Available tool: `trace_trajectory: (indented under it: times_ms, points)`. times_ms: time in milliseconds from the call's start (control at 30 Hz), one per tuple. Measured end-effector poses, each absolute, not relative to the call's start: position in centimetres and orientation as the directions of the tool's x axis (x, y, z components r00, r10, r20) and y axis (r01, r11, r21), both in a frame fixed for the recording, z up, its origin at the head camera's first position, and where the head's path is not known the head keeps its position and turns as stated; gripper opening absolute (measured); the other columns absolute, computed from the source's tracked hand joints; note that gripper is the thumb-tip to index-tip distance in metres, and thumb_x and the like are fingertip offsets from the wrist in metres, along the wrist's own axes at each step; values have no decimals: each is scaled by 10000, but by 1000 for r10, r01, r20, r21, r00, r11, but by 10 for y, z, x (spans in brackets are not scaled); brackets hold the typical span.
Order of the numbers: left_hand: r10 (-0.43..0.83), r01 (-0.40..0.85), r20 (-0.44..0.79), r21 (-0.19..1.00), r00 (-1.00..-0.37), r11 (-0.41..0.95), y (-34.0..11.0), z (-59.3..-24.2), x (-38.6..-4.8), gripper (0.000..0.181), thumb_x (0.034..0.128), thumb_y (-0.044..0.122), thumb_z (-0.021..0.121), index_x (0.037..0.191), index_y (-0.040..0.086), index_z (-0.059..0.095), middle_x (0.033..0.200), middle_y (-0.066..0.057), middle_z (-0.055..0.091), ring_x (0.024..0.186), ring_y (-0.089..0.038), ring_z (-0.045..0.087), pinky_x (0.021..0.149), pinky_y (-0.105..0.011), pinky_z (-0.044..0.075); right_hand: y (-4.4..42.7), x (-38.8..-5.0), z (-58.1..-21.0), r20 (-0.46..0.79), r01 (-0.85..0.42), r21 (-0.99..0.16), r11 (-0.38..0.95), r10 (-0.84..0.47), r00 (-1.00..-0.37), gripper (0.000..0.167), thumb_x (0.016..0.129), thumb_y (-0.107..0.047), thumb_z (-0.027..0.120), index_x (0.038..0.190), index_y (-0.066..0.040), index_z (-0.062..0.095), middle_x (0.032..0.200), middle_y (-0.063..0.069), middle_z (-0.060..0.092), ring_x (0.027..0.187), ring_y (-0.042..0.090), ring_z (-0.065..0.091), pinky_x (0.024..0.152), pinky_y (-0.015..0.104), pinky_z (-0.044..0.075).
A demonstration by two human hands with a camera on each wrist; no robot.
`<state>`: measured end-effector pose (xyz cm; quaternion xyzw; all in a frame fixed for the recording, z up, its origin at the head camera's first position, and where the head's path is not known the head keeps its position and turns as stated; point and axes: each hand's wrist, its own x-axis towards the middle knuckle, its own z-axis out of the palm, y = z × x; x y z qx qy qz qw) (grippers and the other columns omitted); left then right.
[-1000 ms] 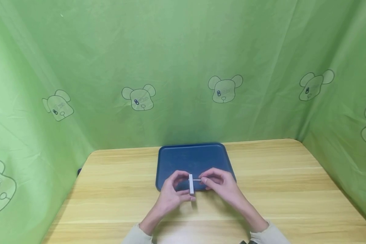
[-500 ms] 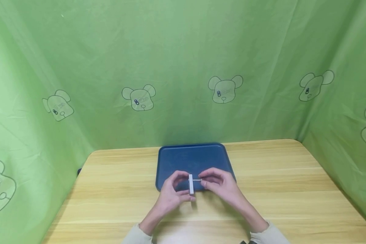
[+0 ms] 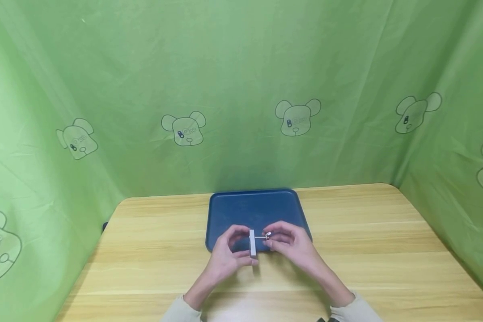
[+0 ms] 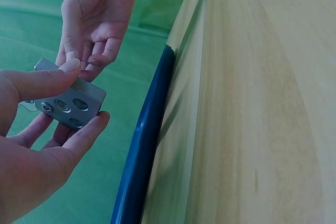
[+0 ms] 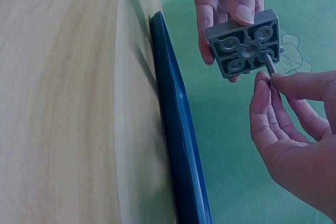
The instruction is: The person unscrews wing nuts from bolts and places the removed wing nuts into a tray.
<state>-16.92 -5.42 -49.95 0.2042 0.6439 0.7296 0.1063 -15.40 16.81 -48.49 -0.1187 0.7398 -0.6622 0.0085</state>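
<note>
My left hand (image 3: 222, 260) holds a square grey metal block (image 3: 252, 245) upright by its edges, thumb on one side and fingers on the other. In the right wrist view the block (image 5: 258, 36) has several round holes and recesses. A threaded bolt (image 5: 269, 63) sticks out of one corner hole. My right hand (image 3: 298, 246) pinches the bolt's outer end between thumb and fingertips. A small shiny piece (image 3: 268, 235), wing-like in outline, shows at that end, partly covered by fingers. The left wrist view shows the block's other face (image 4: 68, 107), with a round metal end seated in one hole.
A dark blue tray (image 3: 251, 203) lies on the wooden table (image 3: 157, 250) beyond and beneath the hands. Green curtains (image 3: 237, 89) with bear-head drawings hang behind and at both sides. A small dark object (image 3: 104, 226) shows at the table's left edge.
The fingers of my right hand have shifted at the bolt's end, and the small shiny piece there has turned into view. My left hand and the block have stayed in place.
</note>
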Motion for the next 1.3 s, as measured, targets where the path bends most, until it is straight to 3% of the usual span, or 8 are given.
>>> trace_trajectory:
  times_ms: [433,667,1000,1167,1300]
  points:
    - [414,112,168,981,-895,-157,-54,-501,-170,709,632,-229,814,1260,0,577,1303,-201,594,1293,-499,520,948,-397,621,167,-154,-485,135,-155,-984,85,-205,-970,303,886,100,676,1187,87,642,1128,342,654,918,246,745,835,385,664]
    - [420,108,159,984,-894,-143,-53,-501,-170,708,638,-231,809,1264,5,576,1342,-277,554,1300,-483,523,957,-392,616,169,-154,-488,155,-177,-980,87,-213,-965,264,904,108,654,1167,107,640,1102,361,656,921,252,743,809,355,669]
    - [419,98,142,987,-897,-127,-53,-500,-170,710,639,-235,811,1263,16,583,1321,-199,591,1308,-474,523,956,-384,616,169,-154,-487,183,-207,-975,85,-231,-956,335,921,155,534,1241,87,607,1251,332,619,998,309,716,838,379,663]
    - [418,101,149,986,-896,-133,-53,-500,-170,707,636,-237,813,1257,11,582,1313,-191,596,1303,-480,524,956,-395,617,170,-154,-486,202,-212,-977,15,-248,-948,276,977,93,438,1180,122,623,1182,323,632,975,307,709,861,457,654]
    - [417,101,147,986,-897,-132,-53,-501,-169,713,631,-234,811,1260,12,582,1337,-248,574,1304,-484,521,956,-385,616,170,-154,-485,214,-216,-976,-18,-254,-943,263,1060,-29,454,1145,151,626,1151,335,638,965,283,717,885,506,636]
